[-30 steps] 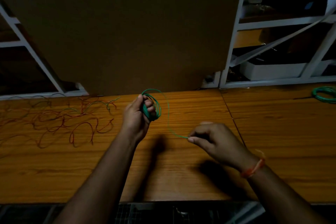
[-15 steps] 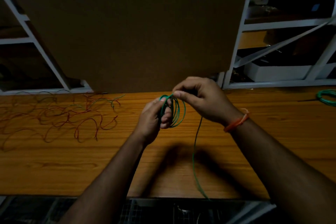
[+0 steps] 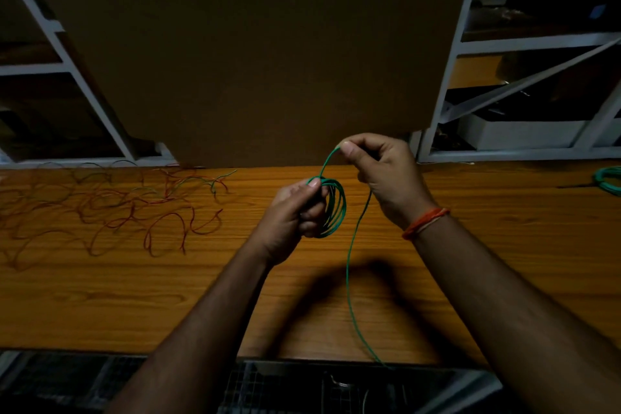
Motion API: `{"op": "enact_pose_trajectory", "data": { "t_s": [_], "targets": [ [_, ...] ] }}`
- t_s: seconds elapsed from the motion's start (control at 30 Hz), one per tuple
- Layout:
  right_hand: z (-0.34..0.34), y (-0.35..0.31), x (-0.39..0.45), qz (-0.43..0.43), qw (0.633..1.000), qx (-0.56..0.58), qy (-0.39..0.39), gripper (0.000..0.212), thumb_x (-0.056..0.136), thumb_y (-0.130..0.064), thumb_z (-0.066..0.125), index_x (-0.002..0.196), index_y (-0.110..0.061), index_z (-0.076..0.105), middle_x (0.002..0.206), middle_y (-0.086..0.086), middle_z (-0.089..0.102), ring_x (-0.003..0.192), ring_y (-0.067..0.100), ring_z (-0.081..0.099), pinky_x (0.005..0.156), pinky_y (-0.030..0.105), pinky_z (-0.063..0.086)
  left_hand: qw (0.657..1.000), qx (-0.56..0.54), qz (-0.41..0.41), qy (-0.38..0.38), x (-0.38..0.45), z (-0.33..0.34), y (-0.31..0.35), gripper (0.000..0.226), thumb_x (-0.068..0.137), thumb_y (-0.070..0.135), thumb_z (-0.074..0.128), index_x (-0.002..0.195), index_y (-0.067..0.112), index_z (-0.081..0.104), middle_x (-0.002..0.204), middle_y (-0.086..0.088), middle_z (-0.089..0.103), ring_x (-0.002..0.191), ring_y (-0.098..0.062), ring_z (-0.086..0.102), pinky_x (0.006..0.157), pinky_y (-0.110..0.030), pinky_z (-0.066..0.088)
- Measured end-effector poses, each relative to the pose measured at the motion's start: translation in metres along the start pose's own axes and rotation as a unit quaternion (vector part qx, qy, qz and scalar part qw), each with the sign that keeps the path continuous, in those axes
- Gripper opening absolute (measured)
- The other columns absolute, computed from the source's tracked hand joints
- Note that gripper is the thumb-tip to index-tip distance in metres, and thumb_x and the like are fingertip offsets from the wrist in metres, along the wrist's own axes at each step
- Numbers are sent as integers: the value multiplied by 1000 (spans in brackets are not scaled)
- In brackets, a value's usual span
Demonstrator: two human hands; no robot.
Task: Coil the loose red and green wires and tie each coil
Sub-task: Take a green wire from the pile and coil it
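Observation:
My left hand (image 3: 295, 215) grips a small green wire coil (image 3: 336, 208) of several loops, held above the wooden table (image 3: 134, 296). My right hand (image 3: 383, 171) pinches the same green wire between thumb and forefinger, just above and right of the coil. From that pinch the loose green tail (image 3: 351, 279) hangs down past the table's front edge. A tangle of loose red and green wires (image 3: 111, 212) lies on the table at the left.
A finished green coil (image 3: 610, 178) lies at the table's far right edge. A large brown board (image 3: 252, 54) stands behind the table, between white metal shelf frames (image 3: 447, 94). A dark wire grid (image 3: 285, 386) sits below the front edge.
My right hand swung up from the table's front to the coil, then lifted a little higher, drawing the wire over the loops. The free tail now hangs down.

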State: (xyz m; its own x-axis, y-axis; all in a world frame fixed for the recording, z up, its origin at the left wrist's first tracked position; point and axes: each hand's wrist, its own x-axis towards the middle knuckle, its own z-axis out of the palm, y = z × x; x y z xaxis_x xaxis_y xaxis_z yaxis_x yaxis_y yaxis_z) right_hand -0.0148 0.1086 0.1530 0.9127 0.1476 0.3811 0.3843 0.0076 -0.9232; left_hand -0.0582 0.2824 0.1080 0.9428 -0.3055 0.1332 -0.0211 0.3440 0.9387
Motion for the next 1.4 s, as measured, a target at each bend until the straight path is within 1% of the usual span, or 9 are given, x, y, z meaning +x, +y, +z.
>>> {"op": "enact_pose_trajectory", "data": {
  "t_s": [0.2, 0.33, 0.57, 0.7, 0.83, 0.93, 1.0, 1.17, 1.4],
  "targets": [
    [-11, 28, -5, 92, 995, -27, -40, 15, 100, -22, 63, 94, -11, 72, 74, -2, 56, 58, 9, 44, 48, 23, 35, 987, -161, -17, -6, 3, -3, 2, 20, 104, 24, 42, 96, 11, 55, 52, 12, 31, 44, -5, 15, 42, -19, 16],
    [-18, 43, -26, 146, 985, -48, -75, 14, 101, -21, 62, 98, -12, 71, 76, 0, 57, 59, 11, 46, 48, 23, 37, 943, -331, -22, -6, 4, -16, -3, 24, 105, 27, 42, 95, 12, 58, 53, 10, 29, 44, -2, 19, 43, -16, 21],
    [-34, 54, -80, 221, 969, -103, -48, 4, 99, -19, 64, 98, -18, 67, 80, 4, 66, 56, 7, 56, 50, 22, 45, 876, -460, 64, 133, 2, -41, 10, 28, 105, 27, 44, 85, 13, 57, 56, 9, 37, 45, -5, 34, 49, -16, 25],
    [-41, 40, -99, 156, 944, -270, -106, 6, 93, -24, 72, 88, -28, 72, 80, -7, 71, 71, -1, 63, 63, 18, 48, 892, -404, 85, 185, 5, -42, 16, 28, 108, 24, 40, 84, 15, 51, 64, 10, 42, 51, -3, 37, 50, -16, 33],
    [-36, 8, -92, 32, 920, -341, -193, 7, 93, -26, 72, 92, -33, 74, 83, -16, 65, 86, 0, 59, 66, 12, 42, 947, -209, 74, 233, 10, -21, 3, 23, 109, 18, 39, 92, 9, 52, 68, -1, 56, 58, -10, 58, 54, -19, 48],
    [-29, -14, -79, -64, 920, -337, -190, 6, 93, -29, 72, 94, -33, 75, 85, -14, 62, 81, 4, 58, 64, 15, 42, 981, 15, 58, 185, 8, -6, -8, 28, 110, 19, 36, 104, -3, 52, 73, -13, 62, 66, -20, 69, 59, -23, 52],
    [-22, -26, -68, -97, 919, -331, -191, 6, 92, -28, 73, 95, -31, 76, 86, -13, 61, 80, 3, 58, 64, 17, 43, 987, 95, 39, 126, 2, 3, -10, 22, 110, 19, 37, 110, 0, 47, 70, -4, 65, 62, -14, 65, 57, -21, 50],
    [-8, -41, -36, -124, 913, -342, -186, 7, 94, -25, 70, 98, -30, 74, 92, -14, 59, 84, 0, 58, 71, 20, 49, 994, 86, 30, 64, -4, 14, -12, 34, 100, 32, 52, 114, 1, 49, 65, -3, 55, 50, -13, 53, 46, -26, 47],
    [-7, -28, -21, -111, 926, -331, -142, 7, 93, -25, 70, 97, -29, 75, 92, -12, 62, 84, -1, 59, 69, 14, 46, 998, -21, -3, 65, -11, 7, -6, 22, 108, 18, 33, 98, 6, 48, 49, 2, 34, 34, -7, 28, 37, -16, 28]
  ]
}}
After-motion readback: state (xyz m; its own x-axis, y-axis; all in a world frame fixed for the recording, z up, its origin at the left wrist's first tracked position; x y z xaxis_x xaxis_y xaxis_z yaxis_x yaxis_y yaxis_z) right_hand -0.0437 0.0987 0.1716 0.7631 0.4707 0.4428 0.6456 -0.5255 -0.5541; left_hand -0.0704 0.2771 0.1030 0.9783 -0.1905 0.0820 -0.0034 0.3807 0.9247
